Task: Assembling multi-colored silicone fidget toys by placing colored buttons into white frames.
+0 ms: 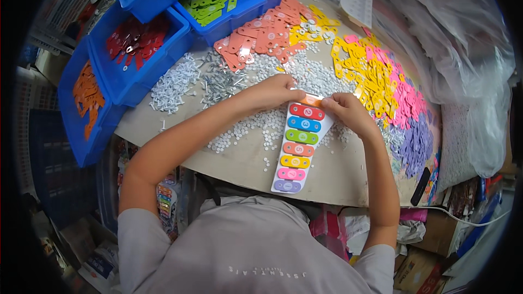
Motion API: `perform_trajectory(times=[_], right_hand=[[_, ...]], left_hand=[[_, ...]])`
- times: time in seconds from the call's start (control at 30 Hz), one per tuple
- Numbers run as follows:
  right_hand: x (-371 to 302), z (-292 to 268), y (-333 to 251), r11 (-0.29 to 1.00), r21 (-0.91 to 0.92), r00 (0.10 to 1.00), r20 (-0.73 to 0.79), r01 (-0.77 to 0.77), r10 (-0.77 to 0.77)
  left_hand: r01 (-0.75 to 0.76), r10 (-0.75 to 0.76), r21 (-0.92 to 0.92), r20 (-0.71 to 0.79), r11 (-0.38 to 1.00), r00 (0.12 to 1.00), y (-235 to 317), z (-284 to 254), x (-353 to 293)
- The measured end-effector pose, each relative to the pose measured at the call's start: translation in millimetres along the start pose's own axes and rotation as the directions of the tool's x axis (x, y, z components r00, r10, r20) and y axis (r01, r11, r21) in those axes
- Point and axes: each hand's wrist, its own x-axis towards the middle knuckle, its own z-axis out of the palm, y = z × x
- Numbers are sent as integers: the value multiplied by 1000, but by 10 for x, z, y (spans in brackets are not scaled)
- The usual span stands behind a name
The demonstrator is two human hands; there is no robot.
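Observation:
A toy xylophone (297,149) lies on the table in front of me, its tapered white base carrying a column of coloured bars. The wide end points away from me, and the narrow end reaches the near table edge. At the wide end sits the orange bar (311,100), partly covered by my thumbs. My left hand (277,91) is closed at that bar's left end, thumb pressed on it, the other fingers curled. On its right end my right hand (348,110) pinches with thumb and fingers. Whether either hand also holds a small pin is hidden.
Blue bins hold orange (89,95), red (136,43) and green bars (215,1) at the upper left. Loose piles include white pins (173,84), metal pins (218,79), white washers (321,73), and coral (261,38), yellow (376,79), pink (406,103) and purple bars (415,144). Plastic sheeting (468,49) hangs right.

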Motion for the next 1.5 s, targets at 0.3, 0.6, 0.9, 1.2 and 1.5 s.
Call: perform_trajectory(times=[0.3,0.6,0.9,1.2,1.5], right_hand=[[127,-87,26,989,-143,992,113,-31,48],[-374,153,124,988,-96,867,-473,125,-155],[-1139,-178,1374,900,-383,491,-836,-206,-243],[-1074,-116,1564,873,-443,449,-835,-204,-319],[-1146,-139,1495,944,-321,500,-832,-79,-241]], left_hand=[[48,-43,-196,29,979,999,42,21,-2],[-169,207,145,-302,975,931,-81,113,-435],[-100,422,463,-673,881,608,-253,-923,-1443],[44,600,744,-571,666,561,-394,-1077,-1713],[149,623,899,-398,413,674,-525,-943,-1540]])
